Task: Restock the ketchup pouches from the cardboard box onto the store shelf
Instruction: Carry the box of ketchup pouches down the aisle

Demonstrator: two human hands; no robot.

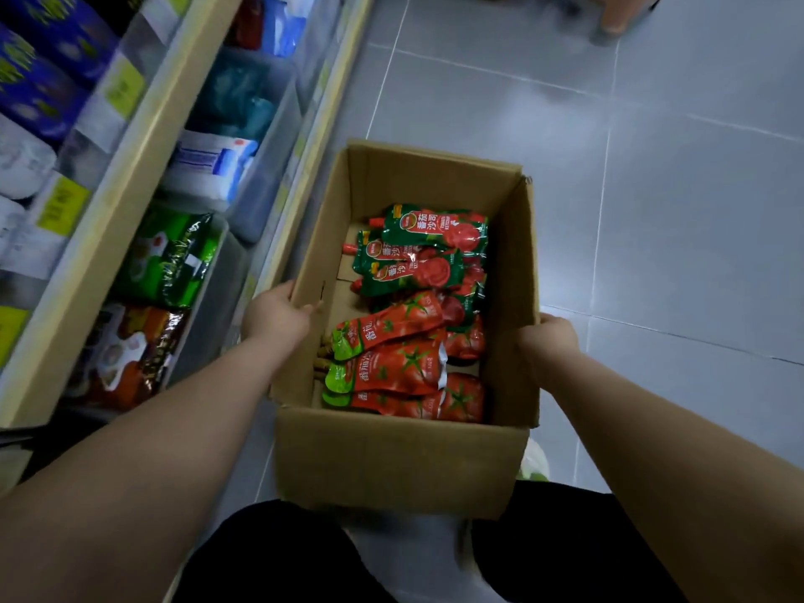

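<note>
An open cardboard box [391, 463] is in front of me, over the grey tiled floor. Inside lie several ketchup pouches: green-and-red ones [428, 250] at the far end and red tomato-print ones [400, 363] at the near end. My left hand [274, 317] grips the box's left wall, fingers hooked over the rim. My right hand [548, 341] holds the right wall from outside. The store shelf [130, 176] runs along the left, beside the box.
The shelf holds clear bins with green bags [174, 258], red-brown bags [126, 354], white-blue packs [213, 167] and blue packs above. Yellow price labels line the shelf edges. A stool leg [618, 19] stands at the far top. My dark-clothed knees are below the box.
</note>
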